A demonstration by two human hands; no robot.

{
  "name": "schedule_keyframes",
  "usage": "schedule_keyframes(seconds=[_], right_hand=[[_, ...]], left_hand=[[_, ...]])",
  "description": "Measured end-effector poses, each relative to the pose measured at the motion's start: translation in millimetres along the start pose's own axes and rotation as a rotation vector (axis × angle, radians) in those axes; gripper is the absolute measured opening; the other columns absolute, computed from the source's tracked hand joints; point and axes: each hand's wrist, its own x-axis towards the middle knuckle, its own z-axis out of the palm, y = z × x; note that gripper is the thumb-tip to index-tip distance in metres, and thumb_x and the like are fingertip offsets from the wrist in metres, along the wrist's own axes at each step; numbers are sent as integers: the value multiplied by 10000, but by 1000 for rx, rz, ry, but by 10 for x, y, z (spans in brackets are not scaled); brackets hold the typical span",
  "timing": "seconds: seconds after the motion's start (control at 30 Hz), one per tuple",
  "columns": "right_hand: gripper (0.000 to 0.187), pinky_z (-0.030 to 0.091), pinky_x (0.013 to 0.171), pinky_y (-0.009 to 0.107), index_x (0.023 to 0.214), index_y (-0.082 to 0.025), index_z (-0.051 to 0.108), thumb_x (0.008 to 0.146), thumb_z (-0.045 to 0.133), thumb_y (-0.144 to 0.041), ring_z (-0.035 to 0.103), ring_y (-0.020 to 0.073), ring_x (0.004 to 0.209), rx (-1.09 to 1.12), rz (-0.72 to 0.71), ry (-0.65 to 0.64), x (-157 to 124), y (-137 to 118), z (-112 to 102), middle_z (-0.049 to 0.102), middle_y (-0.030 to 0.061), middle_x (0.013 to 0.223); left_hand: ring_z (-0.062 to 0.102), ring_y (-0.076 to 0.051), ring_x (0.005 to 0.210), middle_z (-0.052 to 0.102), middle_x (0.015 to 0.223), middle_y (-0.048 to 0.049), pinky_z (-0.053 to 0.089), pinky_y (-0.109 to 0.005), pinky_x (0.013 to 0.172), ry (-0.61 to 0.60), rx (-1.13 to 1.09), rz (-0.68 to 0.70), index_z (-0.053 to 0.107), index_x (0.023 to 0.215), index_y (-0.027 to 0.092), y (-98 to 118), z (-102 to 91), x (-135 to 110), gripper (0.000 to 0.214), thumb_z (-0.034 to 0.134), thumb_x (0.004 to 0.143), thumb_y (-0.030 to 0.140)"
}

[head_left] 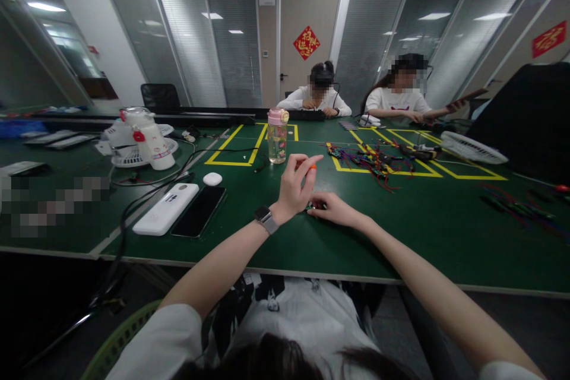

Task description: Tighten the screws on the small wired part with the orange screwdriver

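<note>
Beyond the table's point(356, 249) far edge, I read gold Chinese characters, apparently 招财进宝, on the door's point(324, 16) red diamond sign point(307, 43). Farther right, a second red sign point(549, 39) carries gold lettering; near the left front edge, a white block point(162, 214) bears a dark mark; both illegible to me.

Smooth matt green tabletop point(285, 255) beneath the left hand point(295, 185) and right hand point(333, 209); out left of them, a glossy black glass-faced rectangular phone point(199, 212) gleams beside a smooth white plastic oblong power bank point(165, 211); just beyond the hands, a shiny clear-plastic cylindrical bottle point(278, 142)!
</note>
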Motion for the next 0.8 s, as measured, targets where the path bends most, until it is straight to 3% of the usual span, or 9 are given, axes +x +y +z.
schedule_keyframes(seconds=[0.07,0.2,0.33,0.5,0.6,0.7,0.8], right_hand=[[97,376,590,246,824,-153,630,794,623,-245,475,130,614,-4,-1,-1,-1,-13,-6,544,-14,665],[104,379,585,247,825,-153,630,796,625,-253,476,131,614,-1,-3,-5,-4,-29,-15,541,-8,673],[106,382,584,245,836,-153,633,797,627,-252,479,132,616,-4,-10,-3,-4,-14,-12,546,-9,672],[118,375,587,248,847,-143,633,797,628,-249,488,133,622,-3,-5,0,-3,-1,-2,554,-7,684],[113,373,588,245,853,-145,636,796,623,-242,481,129,621,4,-5,-5,-2,-6,-1,550,-11,684],[114,377,589,243,856,-144,640,794,624,-238,472,126,617,9,-3,-6,-1,-15,-5,542,-12,680],[112,381,589,242,854,-148,640,793,630,-242,468,126,617,3,-3,-4,-2,-24,-10,540,-10,682]], left_hand=[[547,-159,988,545,1068,-81,477,-301,861,-30,-40,-5,533,1250,178,11,-9,6,359,288,994,237],[564,-159,1033,597,1098,-77,474,-317,905,-37,-79,-5,503,1260,184,11,0,16,331,315,988,201],[574,-158,970,600,1038,-69,489,-311,862,-15,-23,-7,522,1213,181,-8,25,13,273,416,971,247],[525,-127,794,501,909,-30,482,-256,731,34,68,-1,612,1074,195,-23,36,-2,233,559,910,352],[533,-138,841,496,942,-46,483,-271,771,25,51,-7,616,1101,189,-10,19,-3,255,449,958,320],[546,-168,1014,538,1087,-89,476,-306,881,-23,-12,-9,555,1224,174,2,-1,2,347,306,989,238],[545,-178,1107,564,1197,-101,468,-327,939,-64,-46,-6,487,1298,172,-7,-6,2,373,282,988,201]])
